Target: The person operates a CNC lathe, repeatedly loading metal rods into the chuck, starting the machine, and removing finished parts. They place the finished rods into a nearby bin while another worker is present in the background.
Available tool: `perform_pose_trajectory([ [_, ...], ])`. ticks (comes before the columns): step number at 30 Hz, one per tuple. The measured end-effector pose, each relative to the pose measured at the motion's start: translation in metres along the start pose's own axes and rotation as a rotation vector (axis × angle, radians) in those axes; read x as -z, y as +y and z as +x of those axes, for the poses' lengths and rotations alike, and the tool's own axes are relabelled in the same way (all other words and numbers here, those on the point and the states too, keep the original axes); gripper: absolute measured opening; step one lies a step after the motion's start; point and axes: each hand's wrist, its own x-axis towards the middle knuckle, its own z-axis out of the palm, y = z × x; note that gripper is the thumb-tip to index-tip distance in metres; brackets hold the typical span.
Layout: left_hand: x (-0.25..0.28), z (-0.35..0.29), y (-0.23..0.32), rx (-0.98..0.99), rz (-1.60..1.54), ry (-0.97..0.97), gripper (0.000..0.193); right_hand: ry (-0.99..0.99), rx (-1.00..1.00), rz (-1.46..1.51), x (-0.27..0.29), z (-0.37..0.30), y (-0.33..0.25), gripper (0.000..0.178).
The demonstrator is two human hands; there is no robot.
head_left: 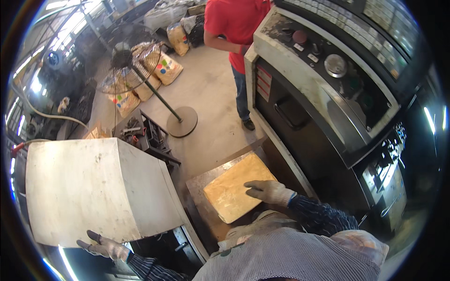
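My left hand (105, 247), in a grey-white work glove with dark fingertips, is at the lower edge of a white sheet-metal housing (79, 187). Its fingers are spread and hold nothing I can see; whether they touch the metal I cannot tell. In a similar glove, my right hand (269, 192) reaches over the right side of a yellow-tan rectangular slab (234, 182) with rounded corners. Those fingers are stretched out, with nothing visible in them. Under the slab, a worn metal plate (199, 192) shows around its edges.
On the right stands a machine with a control panel (335, 65) and a dark door (286, 112). Beyond it is a person in a red shirt (229, 23). A pedestal fan (182, 121), printed sacks (166, 68) and a low tool stand (147, 140) occupy the far left.
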Motion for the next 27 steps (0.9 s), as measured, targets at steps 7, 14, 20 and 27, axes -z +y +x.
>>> perform_pose_trajectory([
  [7,0.002,0.011,0.003,0.164,-0.643,-0.373,0.053,0.080,-0.194,0.098,0.035,-0.012,0.044,0.053],
  [14,0.023,0.035,-0.008,0.500,-1.347,-0.890,0.058,0.093,-0.160,0.130,0.039,-0.008,0.077,0.053],
  [20,0.005,0.015,0.001,0.420,-1.240,-0.672,0.054,0.042,-0.192,0.128,0.046,-0.001,0.074,0.056],
  [27,0.015,0.023,-0.004,0.389,-1.232,-0.822,0.059,0.084,-0.254,0.228,0.055,-0.005,0.081,0.053],
])
